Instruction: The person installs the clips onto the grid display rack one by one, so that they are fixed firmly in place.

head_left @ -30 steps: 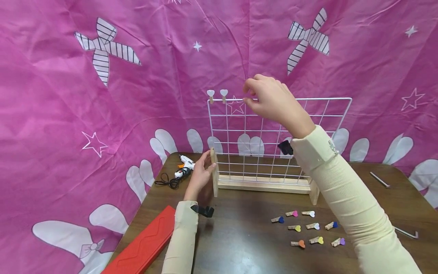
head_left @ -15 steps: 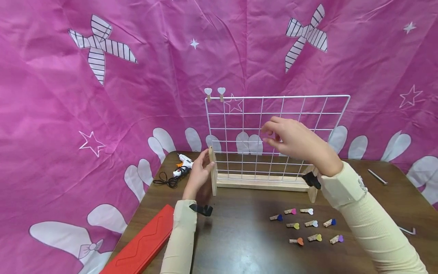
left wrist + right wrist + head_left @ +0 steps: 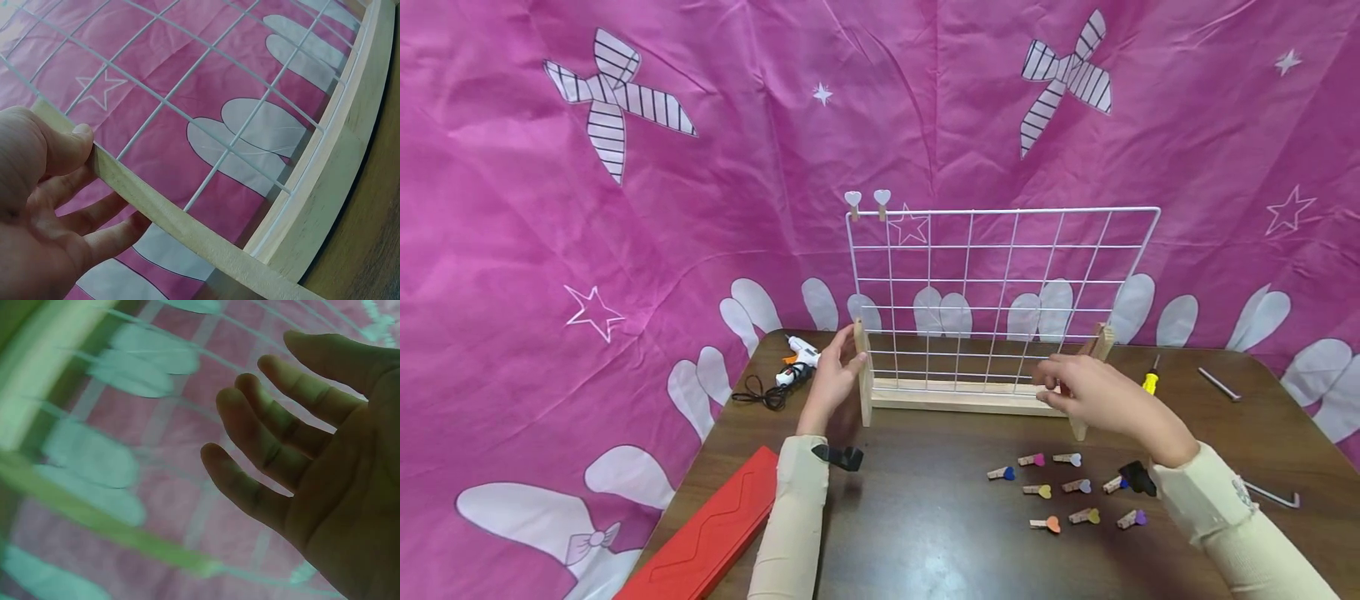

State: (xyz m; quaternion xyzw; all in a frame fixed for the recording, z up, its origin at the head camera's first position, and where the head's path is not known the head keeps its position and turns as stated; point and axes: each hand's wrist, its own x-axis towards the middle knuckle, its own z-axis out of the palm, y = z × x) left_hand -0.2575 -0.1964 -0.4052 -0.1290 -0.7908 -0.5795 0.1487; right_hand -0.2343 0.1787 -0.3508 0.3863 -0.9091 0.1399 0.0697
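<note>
A white wire grid (image 3: 1007, 211) stands upright in a wooden base (image 3: 962, 401). My left hand (image 3: 832, 379) holds the base's left wooden post (image 3: 864, 392); the left wrist view shows the thumb over the post's edge (image 3: 169, 215) and the fingers behind it. My right hand (image 3: 1101, 396) hovers near the grid's lower right, fingers loosely bent, and the right wrist view shows its palm (image 3: 337, 506) bare. Two wooden clothespins with white hearts (image 3: 882, 197) are clipped at the top left of the grid. Several heart clothespins (image 3: 1037, 491) in various colours lie in front.
A red box (image 3: 715, 525) lies at the table's left. Behind the left hand is a white glue gun (image 3: 801, 354) with a black cord. At the right are a yellow-handled screwdriver (image 3: 1151, 382) and two white metal rods (image 3: 1219, 384). A pink curtain (image 3: 737, 167) hangs behind.
From the grid's top bar my right hand has come down and to the right, to the lower right of the grid. My left hand has stayed on the post.
</note>
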